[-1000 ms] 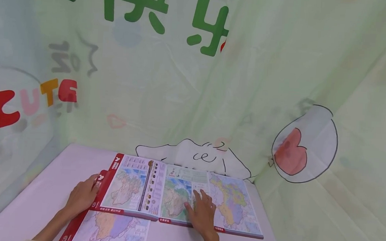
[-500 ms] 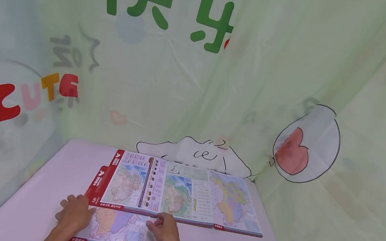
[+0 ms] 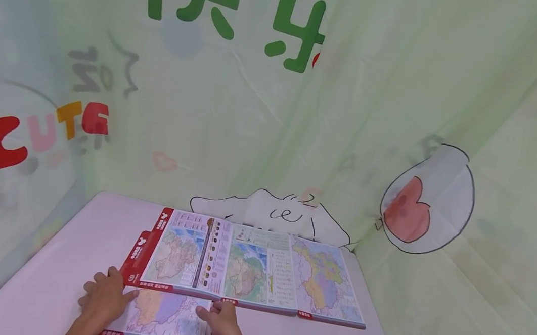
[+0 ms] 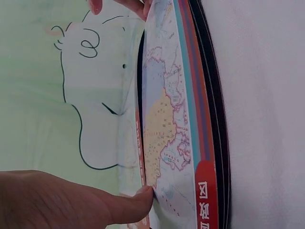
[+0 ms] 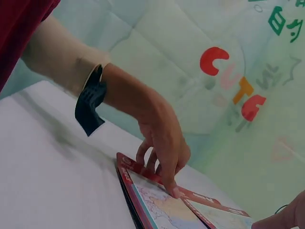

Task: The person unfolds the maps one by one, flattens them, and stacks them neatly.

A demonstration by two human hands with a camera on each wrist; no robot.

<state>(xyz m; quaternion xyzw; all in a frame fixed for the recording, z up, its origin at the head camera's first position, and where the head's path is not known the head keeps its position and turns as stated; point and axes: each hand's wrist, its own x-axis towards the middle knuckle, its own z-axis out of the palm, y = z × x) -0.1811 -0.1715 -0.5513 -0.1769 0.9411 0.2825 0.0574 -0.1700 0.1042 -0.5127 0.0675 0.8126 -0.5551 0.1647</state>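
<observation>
A folded map (image 3: 165, 309) with a red cover edge lies at the table's near left. My left hand (image 3: 102, 298) grips its left side, thumb on the printed face and fingers beyond the red edge. At the opposite edge, my right hand (image 3: 225, 323) pinches the map between thumb and fingers. The left wrist view shows the left thumb (image 4: 138, 202) on the printed face and a thick stack of layered edges. Just behind lies a second map (image 3: 179, 256), opened into several side-by-side panels, overlapping the near one's red cover.
Both maps lie on a pale pink table (image 3: 96, 229). A light green printed curtain (image 3: 233, 135) hangs along the table's back and sides. The opened map's right panel (image 3: 324, 281) reaches close to the right table edge.
My left hand has come down from the upper red cover to the near map's left side. My right hand has left the opened map for the near map's right edge.
</observation>
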